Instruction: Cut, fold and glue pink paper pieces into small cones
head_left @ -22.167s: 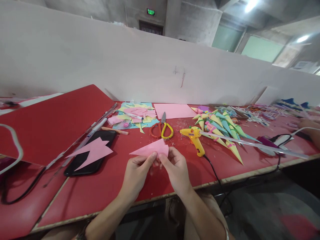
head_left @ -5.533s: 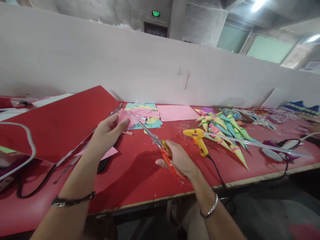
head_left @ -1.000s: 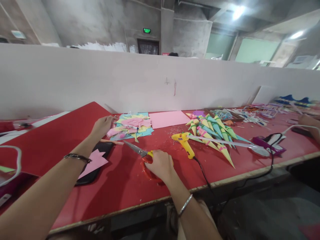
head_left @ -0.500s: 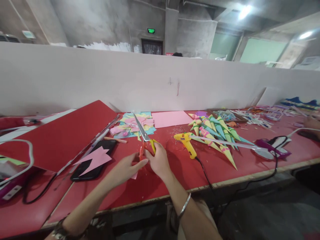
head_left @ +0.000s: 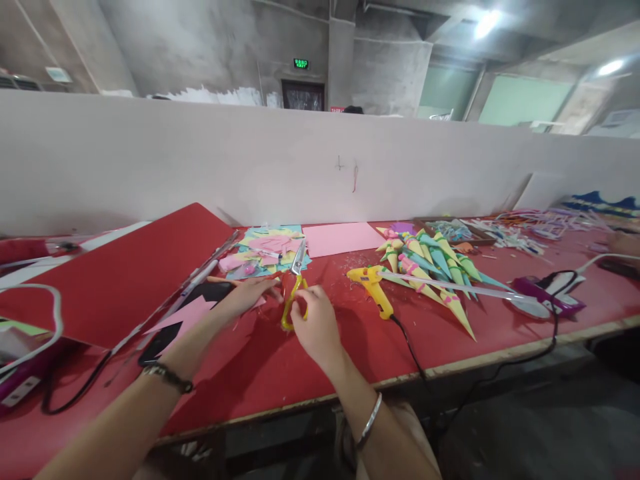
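Curling at the yellow handle of the scissors (head_left: pixel 297 269), centre frame: right hand (head_left: pixel 317 323), grip indeterminable; left hand (head_left: pixel 254 294), adjacent left, blurred, finger state indeterminable; pink paper (head_left: pixel 186 313), lower left; yellow glue gun (head_left: pixel 375 288), right of centre.

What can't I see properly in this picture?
Head view:
Left hand: blurred, so its grip is unclear.
Flat black thing: partly hidden by pink paper and the left forearm.
Other person's hand: blurred and cut off by the right edge.
Bits in the tray: too small to tell what they are.
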`<move>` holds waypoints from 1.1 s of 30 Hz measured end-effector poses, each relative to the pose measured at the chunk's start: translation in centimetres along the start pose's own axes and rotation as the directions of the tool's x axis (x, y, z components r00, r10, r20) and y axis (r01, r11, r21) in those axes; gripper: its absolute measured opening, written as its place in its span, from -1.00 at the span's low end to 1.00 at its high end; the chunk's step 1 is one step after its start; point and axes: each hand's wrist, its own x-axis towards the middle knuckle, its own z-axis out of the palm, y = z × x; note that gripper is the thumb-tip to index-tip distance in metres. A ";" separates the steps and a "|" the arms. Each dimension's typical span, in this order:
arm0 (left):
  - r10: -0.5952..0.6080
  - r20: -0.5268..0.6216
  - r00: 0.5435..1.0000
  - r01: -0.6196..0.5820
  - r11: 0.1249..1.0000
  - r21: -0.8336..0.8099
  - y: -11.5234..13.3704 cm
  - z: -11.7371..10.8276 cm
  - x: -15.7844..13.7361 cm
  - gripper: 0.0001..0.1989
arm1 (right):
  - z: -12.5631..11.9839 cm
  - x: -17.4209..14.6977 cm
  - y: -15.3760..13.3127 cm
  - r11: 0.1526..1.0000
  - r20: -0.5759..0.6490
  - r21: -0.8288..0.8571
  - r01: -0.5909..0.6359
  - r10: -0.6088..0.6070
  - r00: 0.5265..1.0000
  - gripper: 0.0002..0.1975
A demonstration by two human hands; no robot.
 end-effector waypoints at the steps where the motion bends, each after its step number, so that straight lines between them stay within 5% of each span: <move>1: -0.011 0.009 1.000 0.011 1.000 0.017 0.1 0.0 0.9 -0.64 | 0.0 -0.1 0.0 1.000 -0.008 0.006 0.008 -0.008 1.000 -0.79; 9: -0.100 0.086 0.991 0.087 0.985 0.148 1.5 1.2 7.6 -0.68 | -0.3 -0.5 -0.2 0.988 -0.100 0.099 0.119 -0.109 0.989 -0.83; 14: -0.132 0.057 0.990 0.118 0.973 0.199 1.2 1.9 9.1 -0.68 | -0.1 -0.6 0.0 0.985 -0.119 0.107 0.137 -0.124 0.985 -0.84; 19: -0.036 -0.059 0.998 0.043 0.993 0.113 2.2 1.3 6.0 -0.66 | -0.2 -0.5 0.2 0.978 -0.140 0.178 0.111 -0.086 0.986 -0.85; 23: 0.067 -0.028 0.997 -0.070 0.992 -0.105 3.1 1.4 0.8 -0.37 | -0.2 -0.6 -0.1 0.905 -0.056 0.420 0.064 -0.044 0.997 -0.73; 25: 0.181 0.046 0.982 -0.129 0.836 -0.534 3.0 1.8 -1.6 -0.26 | 0.1 -0.8 -0.4 0.854 0.040 0.518 0.051 -0.084 0.996 -0.63; 27: 0.205 -0.027 0.978 -0.161 0.671 -0.724 2.7 2.3 -3.3 -0.26 | 0.3 -1.1 -0.6 0.829 0.072 0.555 0.070 -0.132 0.989 -0.56; 30: 0.171 -0.143 0.975 -0.217 0.585 -0.781 2.1 2.9 -4.5 -0.28 | 0.4 -1.6 -0.9 0.844 0.014 0.507 0.178 -0.214 0.977 -0.48; 33: 0.201 -0.058 0.978 -0.167 0.588 -0.792 1.6 3.1 -4.8 -0.20 | 0.2 -1.9 -1.3 0.842 0.038 0.472 0.262 -0.316 0.948 -0.54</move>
